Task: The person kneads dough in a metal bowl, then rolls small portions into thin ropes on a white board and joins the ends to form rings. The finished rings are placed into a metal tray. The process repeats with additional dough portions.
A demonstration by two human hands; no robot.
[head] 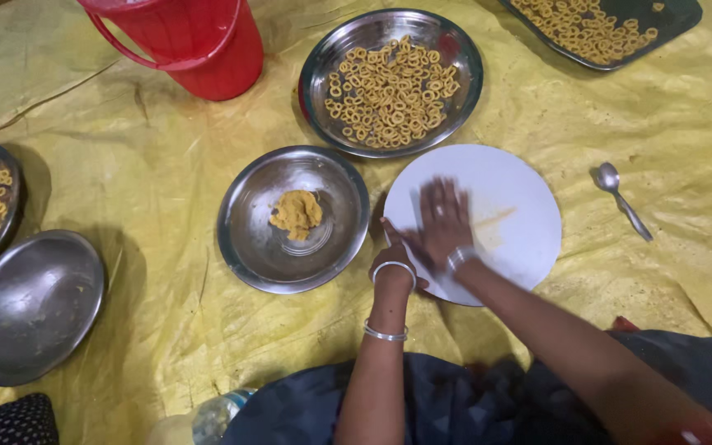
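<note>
Both hands lie on the white board (488, 214): right hand (442, 221) flat, fingers spread, blurred; left hand (395, 251) at the board's edge, its grip unclear. Dough (296, 213) sits in a steel bowl (245, 235) just left

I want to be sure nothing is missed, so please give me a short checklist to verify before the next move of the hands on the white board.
1. Right hand flat on the round white board: ok, though blurred by motion.
2. Left hand at the board's near left edge: ok; whether it grips the edge, cannot tell.
3. Dough in the steel bowl beside the board: ok, a lump is there.
4. Dough piece under the right palm: cannot tell, hidden.
5. Room on the steel plate of rings above the board: ok, the rim area is bare.
6. Spoon lying apart from the board: ok.
</note>
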